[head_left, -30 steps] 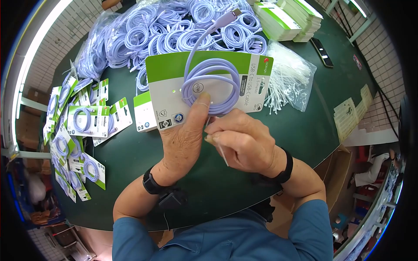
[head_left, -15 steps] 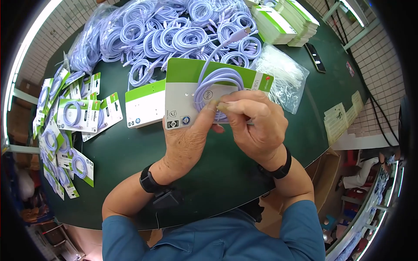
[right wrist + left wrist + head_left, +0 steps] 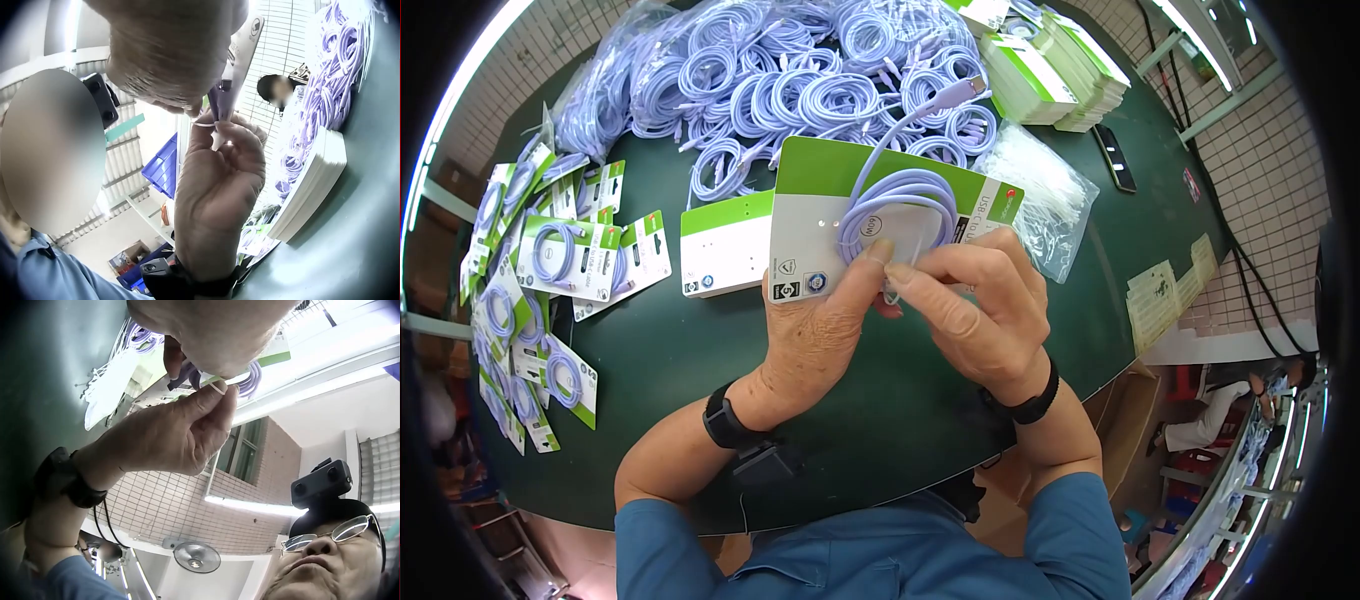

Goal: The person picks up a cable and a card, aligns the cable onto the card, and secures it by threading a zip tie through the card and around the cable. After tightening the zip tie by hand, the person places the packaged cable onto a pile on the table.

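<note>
The left hand (image 3: 815, 335) grips a green-and-white printed card (image 3: 805, 225) from below, thumb on its front against a coiled lilac cable (image 3: 915, 185). One cable end with its connector (image 3: 960, 93) sticks up past the card's top edge. At the lower part of the coil, the right hand (image 3: 990, 315) pinches a thin white tie (image 3: 890, 293) between thumb and forefinger, beside the left thumb. That tie (image 3: 218, 388) also shows at the right fingertips in the left wrist view. In the right wrist view, the tie (image 3: 201, 124) curves near a lilac connector (image 3: 223, 99).
Many coiled lilac cables (image 3: 770, 95) lie at the back. Carded cables (image 3: 550, 255) are heaped at left, and a card stack (image 3: 725, 245) lies behind the held card. Back right are more card stacks (image 3: 1040, 85), a bag of white ties (image 3: 1040, 195) and a phone (image 3: 1115, 158).
The right hand has shifted from below the coil up to the left thumb, and its forefinger is now straighter. The left hand keeps its grip on card and coil. The head view has shifted somewhat.
</note>
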Tool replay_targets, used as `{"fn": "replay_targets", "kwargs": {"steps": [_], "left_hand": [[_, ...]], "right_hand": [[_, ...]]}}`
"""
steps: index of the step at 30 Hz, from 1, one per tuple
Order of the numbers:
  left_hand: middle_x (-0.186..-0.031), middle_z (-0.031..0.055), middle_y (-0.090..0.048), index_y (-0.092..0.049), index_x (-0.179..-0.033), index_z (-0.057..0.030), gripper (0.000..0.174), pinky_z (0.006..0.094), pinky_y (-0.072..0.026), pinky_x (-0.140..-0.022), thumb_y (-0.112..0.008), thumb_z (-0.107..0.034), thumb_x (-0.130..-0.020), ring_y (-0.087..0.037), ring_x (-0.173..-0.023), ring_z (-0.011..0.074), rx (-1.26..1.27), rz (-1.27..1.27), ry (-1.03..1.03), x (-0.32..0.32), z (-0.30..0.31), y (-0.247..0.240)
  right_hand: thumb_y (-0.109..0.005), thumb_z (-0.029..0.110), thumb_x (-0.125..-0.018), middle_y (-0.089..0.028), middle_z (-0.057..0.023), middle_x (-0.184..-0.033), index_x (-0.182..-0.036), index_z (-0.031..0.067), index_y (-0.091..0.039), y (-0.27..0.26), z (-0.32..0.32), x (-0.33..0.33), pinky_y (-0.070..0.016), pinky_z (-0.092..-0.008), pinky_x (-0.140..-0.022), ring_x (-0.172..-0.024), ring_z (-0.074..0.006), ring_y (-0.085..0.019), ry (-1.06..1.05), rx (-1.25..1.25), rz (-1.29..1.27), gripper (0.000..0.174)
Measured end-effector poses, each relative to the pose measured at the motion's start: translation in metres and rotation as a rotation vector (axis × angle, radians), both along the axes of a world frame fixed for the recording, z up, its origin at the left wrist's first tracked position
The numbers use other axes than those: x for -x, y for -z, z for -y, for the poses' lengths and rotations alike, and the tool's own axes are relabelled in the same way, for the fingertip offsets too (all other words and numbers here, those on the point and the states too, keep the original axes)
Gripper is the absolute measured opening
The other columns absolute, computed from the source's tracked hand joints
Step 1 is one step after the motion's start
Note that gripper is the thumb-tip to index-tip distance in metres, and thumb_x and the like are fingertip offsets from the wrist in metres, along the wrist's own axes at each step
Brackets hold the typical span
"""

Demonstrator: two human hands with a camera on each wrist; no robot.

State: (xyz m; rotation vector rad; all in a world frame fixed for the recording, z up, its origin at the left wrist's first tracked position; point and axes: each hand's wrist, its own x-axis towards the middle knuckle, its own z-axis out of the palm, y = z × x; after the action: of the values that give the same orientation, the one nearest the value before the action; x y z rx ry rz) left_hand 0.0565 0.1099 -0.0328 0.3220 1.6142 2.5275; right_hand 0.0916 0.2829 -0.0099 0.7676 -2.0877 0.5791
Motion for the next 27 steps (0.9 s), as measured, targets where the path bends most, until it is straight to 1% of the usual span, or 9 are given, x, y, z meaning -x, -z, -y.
{"fn": "replay_targets", "kwargs": {"steps": [2,5,6,9,10,13,22,25,27], "left_hand": [[-0.098,0.0084,-0.072,-0.066,-0.116,0.0033,0.022,0.0274,-0.0579,-0.058,-0.073,-0.005,-0.098,-0.070,-0.074,0.0138,0.010,-0.027,-0.007,0.001,0.000,0.001],[-0.097,0.0081,-0.071,-0.066,-0.116,0.0027,0.020,0.0274,-0.0569,-0.059,-0.072,-0.004,-0.097,-0.069,-0.073,0.0130,0.018,-0.141,-0.126,0.002,-0.004,0.003],[-0.097,0.0081,-0.071,-0.066,-0.116,0.0027,0.020,0.0274,-0.0569,-0.059,-0.072,-0.004,-0.097,-0.069,-0.073,0.0130,0.016,-0.142,-0.128,0.002,-0.003,0.001],[-0.098,0.0076,-0.071,-0.065,-0.115,0.0022,0.020,0.0275,-0.0555,-0.059,-0.072,-0.003,-0.097,-0.068,-0.073,0.0131,-0.040,0.019,-0.011,-0.001,0.003,-0.008],[-0.098,0.0076,-0.071,-0.065,-0.115,0.0022,0.020,0.0275,-0.0555,-0.059,-0.072,-0.003,-0.097,-0.068,-0.073,0.0131,-0.040,0.018,-0.013,0.000,0.003,-0.009],[-0.097,0.0080,-0.070,-0.065,-0.115,0.0022,0.020,0.0277,-0.0556,-0.057,-0.072,-0.004,-0.097,-0.068,-0.072,0.0135,-0.062,0.013,0.000,0.000,0.002,-0.009],[-0.100,0.0100,-0.070,-0.064,-0.117,0.0028,0.022,0.0283,-0.0572,-0.056,-0.072,-0.003,-0.097,-0.069,-0.073,0.0143,-0.058,-0.011,-0.004,0.001,0.002,-0.009],[-0.102,0.0102,-0.070,-0.063,-0.118,0.0025,0.023,0.0284,-0.0575,-0.057,-0.071,-0.003,-0.098,-0.069,-0.074,0.0147,-0.047,0.010,0.013,0.001,0.002,-0.008],[-0.101,0.0102,-0.070,-0.063,-0.119,0.0025,0.023,0.0284,-0.0575,-0.057,-0.071,-0.004,-0.098,-0.069,-0.074,0.0148,-0.055,0.006,0.004,0.000,0.001,-0.008]], "right_hand": [[-0.087,-0.004,-0.071,-0.070,-0.0068,-0.106,-0.113,0.0069,-0.078,-0.001,0.000,-0.002,-0.0525,-0.0339,-0.065,-0.080,-0.0234,-0.064,-0.017,-0.029,0.031,0.045],[-0.088,-0.002,-0.068,-0.069,-0.0053,-0.112,-0.114,0.0091,-0.079,-0.001,0.000,-0.003,-0.0527,-0.0324,-0.065,-0.083,-0.0215,-0.064,-0.140,-0.022,-0.018,0.049],[-0.088,-0.002,-0.068,-0.069,-0.0053,-0.112,-0.114,0.0091,-0.079,-0.001,0.000,-0.004,-0.0527,-0.0324,-0.065,-0.083,-0.0215,-0.064,-0.142,-0.024,-0.018,0.049],[-0.089,-0.002,-0.069,-0.070,-0.0049,-0.109,-0.112,0.0097,-0.078,-0.002,0.002,-0.010,-0.0526,-0.0309,-0.064,-0.082,-0.0206,-0.065,-0.125,-0.004,-0.001,0.045],[-0.089,-0.002,-0.069,-0.070,-0.0049,-0.109,-0.112,0.0097,-0.078,-0.002,0.001,-0.009,-0.0526,-0.0309,-0.064,-0.082,-0.0206,-0.065,-0.127,-0.004,-0.003,0.045],[-0.083,0.002,-0.069,-0.072,-0.0041,-0.106,-0.113,0.0071,-0.076,-0.001,-0.004,-0.007,-0.0512,-0.0308,-0.065,-0.083,-0.0196,-0.067,-0.083,-0.056,-0.096,0.045],[-0.083,0.001,-0.070,-0.073,-0.0041,-0.104,-0.114,0.0077,-0.074,0.004,-0.002,-0.003,-0.0497,-0.0302,-0.064,-0.081,-0.0194,-0.066,-0.059,0.009,-0.110,0.045],[-0.088,-0.006,-0.071,-0.072,-0.0044,-0.101,-0.112,0.0137,-0.074,0.002,0.000,-0.006,-0.0521,-0.0309,-0.063,-0.077,-0.0214,-0.064,-0.021,0.021,-0.024,0.048],[-0.087,-0.004,-0.071,-0.072,-0.0042,-0.101,-0.113,0.0121,-0.074,0.004,-0.001,-0.004,-0.0512,-0.0305,-0.063,-0.077,-0.0207,-0.064,-0.031,0.016,-0.049,0.047]]}}
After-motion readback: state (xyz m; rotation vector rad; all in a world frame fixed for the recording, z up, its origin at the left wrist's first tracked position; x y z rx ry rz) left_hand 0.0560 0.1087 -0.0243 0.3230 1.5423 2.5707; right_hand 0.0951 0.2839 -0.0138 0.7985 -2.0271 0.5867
